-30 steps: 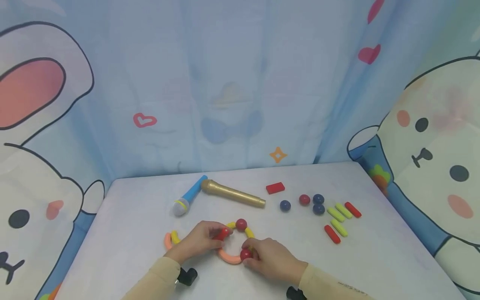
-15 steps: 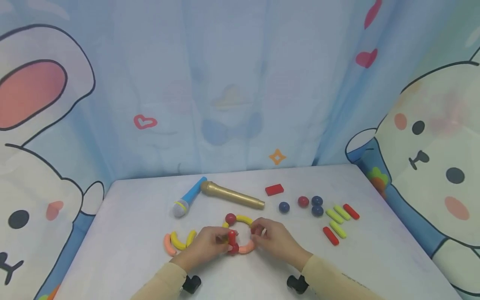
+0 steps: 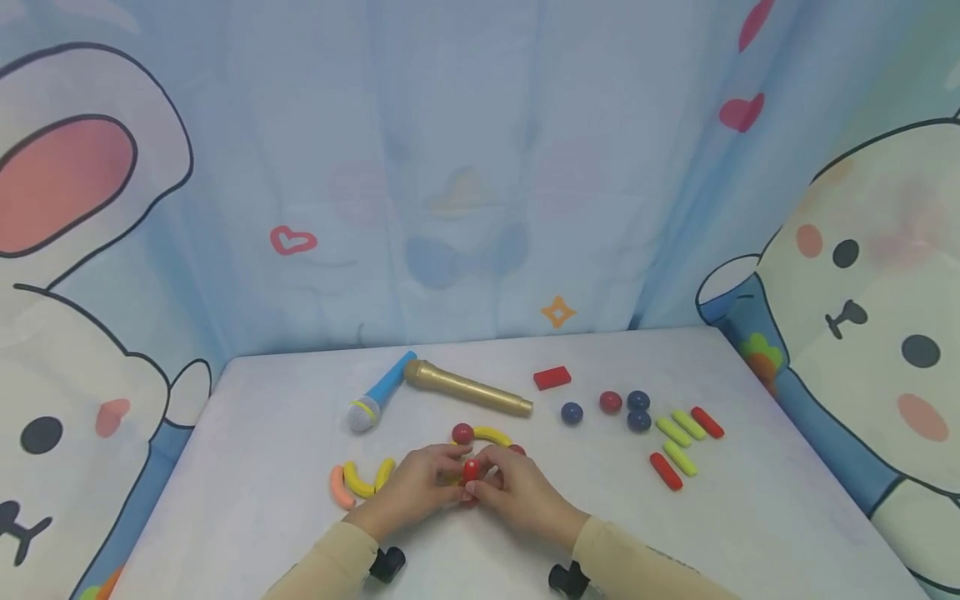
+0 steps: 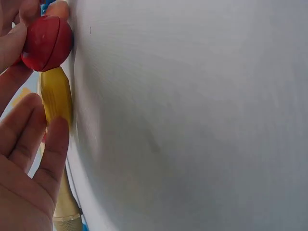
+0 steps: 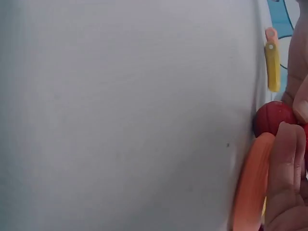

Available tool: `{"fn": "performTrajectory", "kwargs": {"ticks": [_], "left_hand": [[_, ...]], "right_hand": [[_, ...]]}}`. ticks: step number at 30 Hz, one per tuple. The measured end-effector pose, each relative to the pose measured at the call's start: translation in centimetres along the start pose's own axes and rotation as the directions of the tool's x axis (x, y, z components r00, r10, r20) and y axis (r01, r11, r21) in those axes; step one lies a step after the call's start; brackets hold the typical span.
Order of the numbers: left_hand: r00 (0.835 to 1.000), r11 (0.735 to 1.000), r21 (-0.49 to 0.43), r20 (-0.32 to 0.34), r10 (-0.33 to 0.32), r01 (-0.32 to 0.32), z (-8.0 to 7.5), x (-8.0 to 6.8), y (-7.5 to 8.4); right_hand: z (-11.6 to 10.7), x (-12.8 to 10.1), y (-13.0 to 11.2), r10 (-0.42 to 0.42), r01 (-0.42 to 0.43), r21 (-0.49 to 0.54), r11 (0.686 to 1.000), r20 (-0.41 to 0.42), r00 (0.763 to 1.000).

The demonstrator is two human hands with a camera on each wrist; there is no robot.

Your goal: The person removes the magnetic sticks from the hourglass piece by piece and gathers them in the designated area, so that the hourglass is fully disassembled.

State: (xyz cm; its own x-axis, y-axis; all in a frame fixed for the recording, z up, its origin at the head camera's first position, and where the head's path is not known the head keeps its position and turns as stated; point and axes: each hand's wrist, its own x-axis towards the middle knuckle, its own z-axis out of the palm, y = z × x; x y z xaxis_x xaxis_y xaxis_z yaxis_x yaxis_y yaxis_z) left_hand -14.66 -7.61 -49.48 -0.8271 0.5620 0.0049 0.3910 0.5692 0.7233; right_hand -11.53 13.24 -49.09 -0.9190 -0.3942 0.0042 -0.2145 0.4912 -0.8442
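1. The white table [image 3: 247, 467] carries everything in view; behind it hangs a pale blue cartoon-rabbit curtain [image 3: 465, 167] with hearts and a small star, and no writing on it that I can read.
2. A gold plastic toy microphone [image 3: 468, 388] lies near the table's far middle, its head just beside a smaller blue toy microphone with a grey head [image 3: 378, 393]. No brand or label is legible on either.
3. The left hand [image 3: 416, 487] and the right hand [image 3: 517, 492] meet at the near middle of the table, fingers curled in, together pinching a short red rounded stick [image 3: 470, 472] held roughly upright among a partial ring of pieces.
4. That ring sits between and just beyond the hands: a curved yellow stick [image 3: 491, 435] joins a glossy red ball [image 3: 462, 433]. In the left wrist view a red ball [image 4: 46, 42] touches a yellow piece [image 4: 56, 95]; in the right wrist view a curved orange stick [image 5: 251, 183] meets a red ball [image 5: 274, 118].
5. To my eye these pieces are light, stiff and smooth, so the balls would roll or slip easily. A stick is best taken by its middle, a ball from opposite sides.
6. Left of the hands lie loose curved yellow and orange sticks [image 3: 360, 482].
7. To the right, well apart, are a flat red block [image 3: 552, 377], dark blue and red balls [image 3: 628, 408], and straight green and red sticks [image 3: 684, 442].
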Motion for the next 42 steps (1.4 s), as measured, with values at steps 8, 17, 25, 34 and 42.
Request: {"fn": "performTrajectory", "kwargs": {"ticks": [8, 17, 25, 34, 42], "left_hand": [[1.0, 0.998, 0.066, 0.003, -0.004, 0.004, 0.0, 0.0, 0.0], [0.999, 0.998, 0.029, -0.01, 0.052, -0.051, 0.0, 0.0, -0.6], [0.999, 0.999, 0.016, 0.027, 0.042, -0.042, -0.3, 0.1, -0.7], [0.999, 1.0, 0.027, 0.05, 0.008, -0.01, -0.5, 0.2, -0.3], [0.999, 1.0, 0.029, 0.049, -0.003, 0.002, -0.5, 0.0, 0.1]], "right_hand": [[0.0, -0.2, 0.6, 0.088, -0.089, 0.099, 0.991, 0.018, 0.996], [-0.2, -0.3, 1.1, 0.109, -0.116, 0.245, 0.963, 0.044, 0.993], [-0.2, -0.3, 1.2, 0.112, -0.117, 0.194, 0.974, 0.036, 0.993], [-2.3, -1.2, 1.0, 0.114, -0.116, 0.093, 0.989, 0.027, 0.993], [-9.0, -6.1, 3.3, 0.276, -0.354, -0.358, 0.864, -0.251, 0.928]]}}
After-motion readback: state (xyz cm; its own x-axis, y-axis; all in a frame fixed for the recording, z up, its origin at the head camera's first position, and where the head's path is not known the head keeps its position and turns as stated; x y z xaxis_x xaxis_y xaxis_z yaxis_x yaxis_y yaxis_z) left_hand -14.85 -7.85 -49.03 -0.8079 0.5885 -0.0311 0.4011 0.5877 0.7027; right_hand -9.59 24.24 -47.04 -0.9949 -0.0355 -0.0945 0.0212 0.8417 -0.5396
